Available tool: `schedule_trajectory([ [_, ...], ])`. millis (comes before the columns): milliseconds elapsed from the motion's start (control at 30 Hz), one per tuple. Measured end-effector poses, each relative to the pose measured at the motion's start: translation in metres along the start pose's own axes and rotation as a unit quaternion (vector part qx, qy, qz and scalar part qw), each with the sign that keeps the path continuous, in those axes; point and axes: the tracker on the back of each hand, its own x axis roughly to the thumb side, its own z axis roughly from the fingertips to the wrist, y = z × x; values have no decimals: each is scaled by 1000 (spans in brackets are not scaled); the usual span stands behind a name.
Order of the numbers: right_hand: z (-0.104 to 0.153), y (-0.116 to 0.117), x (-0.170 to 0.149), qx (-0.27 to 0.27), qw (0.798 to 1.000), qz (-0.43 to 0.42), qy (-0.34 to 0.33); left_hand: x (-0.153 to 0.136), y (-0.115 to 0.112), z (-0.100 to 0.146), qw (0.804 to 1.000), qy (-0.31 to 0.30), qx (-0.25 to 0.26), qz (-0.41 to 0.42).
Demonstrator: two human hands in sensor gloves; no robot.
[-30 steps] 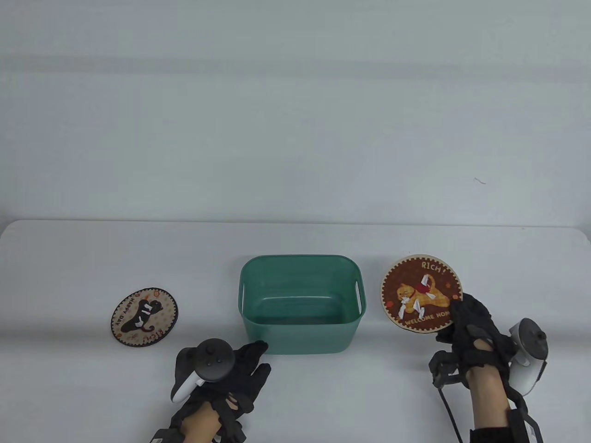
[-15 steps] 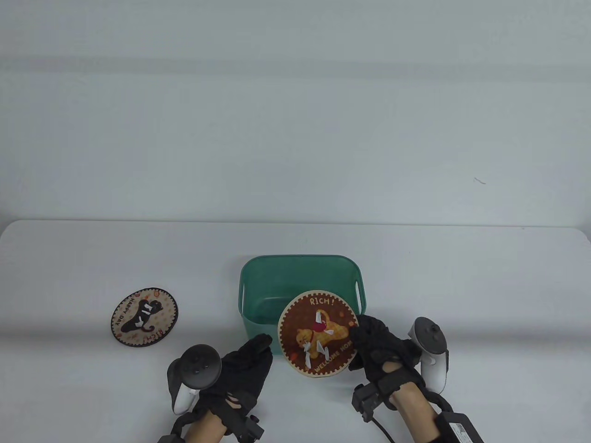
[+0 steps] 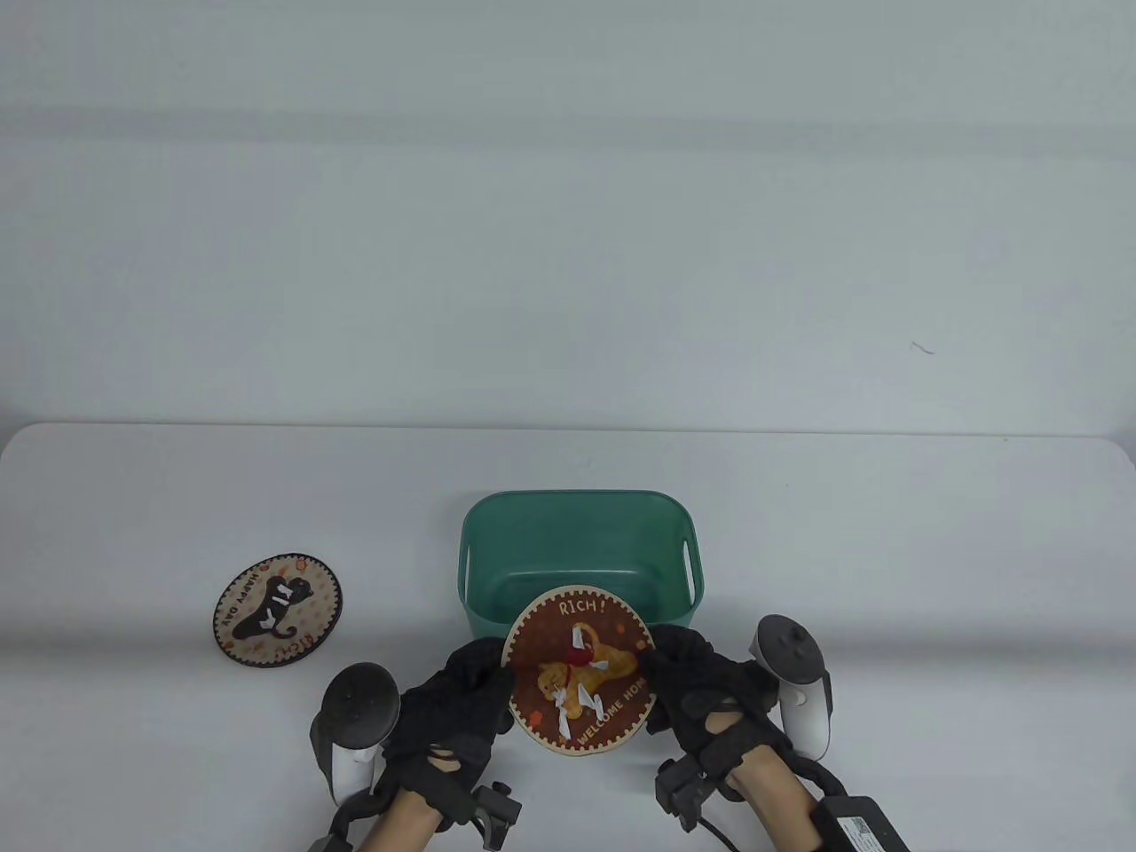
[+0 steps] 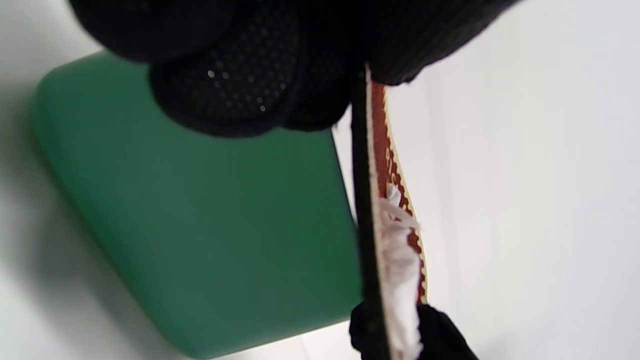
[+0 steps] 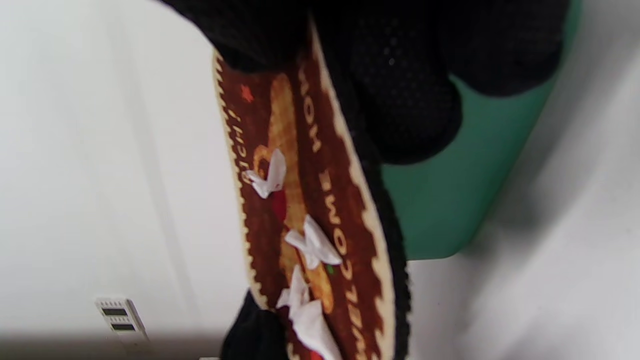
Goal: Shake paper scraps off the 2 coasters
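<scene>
A round brown coaster (image 3: 581,672) with an orange cat and "RICH! WELCOME HOME" is held in the air over the near wall of the green bin (image 3: 577,532). My right hand (image 3: 701,692) grips its right edge and my left hand (image 3: 466,688) grips its left edge. Several white paper scraps (image 3: 568,701) lie on its face (image 5: 310,240). The left wrist view shows this coaster edge-on (image 4: 372,210) with scraps on it. A second round coaster (image 3: 278,609) with a black cat and white scraps on it lies flat on the table at the left.
The green bin (image 4: 200,235) stands in the middle of the white table (image 3: 887,550), with handle slots in its side walls. A pale wall rises behind the table's far edge.
My right hand carried the orange-cat coaster from the right of the bin to its near side. My left hand rose from the table and took hold of the coaster's left edge.
</scene>
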Motion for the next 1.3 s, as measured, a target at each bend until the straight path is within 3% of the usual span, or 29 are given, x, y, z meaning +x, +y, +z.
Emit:
schedule_trajectory([
  [200,-8,-13,48,-29,993,96,-58,31,4,-25,1000,21,15,-7],
  [400,-28,-20,99,-59,984,146,-82,77,17,-59,997,27,28,-60],
  [533,-42,-24,116,-74,981,162,-72,86,20,-78,997,48,27,-62],
  [700,-59,-24,114,-103,966,225,-70,76,19,-92,994,65,44,-75],
  [933,-77,-19,102,-75,934,348,-39,64,18,-95,988,67,71,-116],
  [1167,-84,-17,93,-68,937,340,-37,61,16,-97,988,65,73,-121],
  [1300,-81,-19,91,-90,941,322,-50,77,23,-91,971,37,64,-226],
])
